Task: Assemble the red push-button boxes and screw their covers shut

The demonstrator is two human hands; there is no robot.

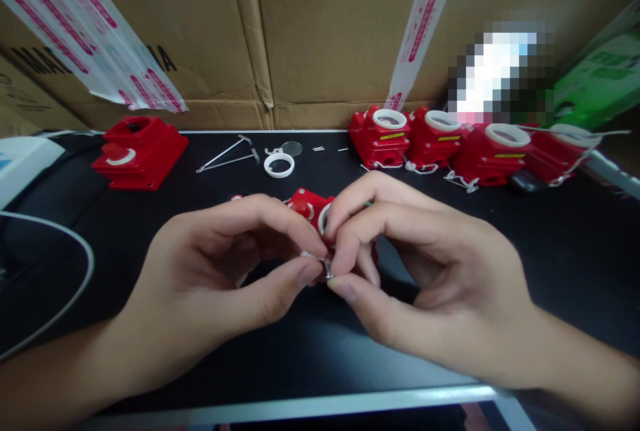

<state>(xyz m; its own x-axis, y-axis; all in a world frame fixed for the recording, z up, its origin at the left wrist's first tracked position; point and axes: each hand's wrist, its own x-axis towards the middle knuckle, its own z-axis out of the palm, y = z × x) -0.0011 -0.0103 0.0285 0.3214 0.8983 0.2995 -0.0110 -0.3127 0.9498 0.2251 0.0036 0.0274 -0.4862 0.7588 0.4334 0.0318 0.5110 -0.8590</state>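
Observation:
Close together over the middle of the table, both my hands work on one small item in a pinch. My left hand (225,264) holds a short white cord (311,255) between thumb and forefinger. At the cord's other side, my right hand (425,264) pinches a small shiny metal piece (329,273); its exact kind is too small to tell. Behind the fingers stands a red housing (313,201) with a red knob and a white ring, largely hidden by my hands.
Another red housing (145,154) stands at the back left. Several red housings with white rings (383,137) line the back right. Between them lie thin metal rods (227,159), a loose white ring (279,165), a clear disc (291,149) and small screws (319,149). Cardboard (320,37) rises behind.

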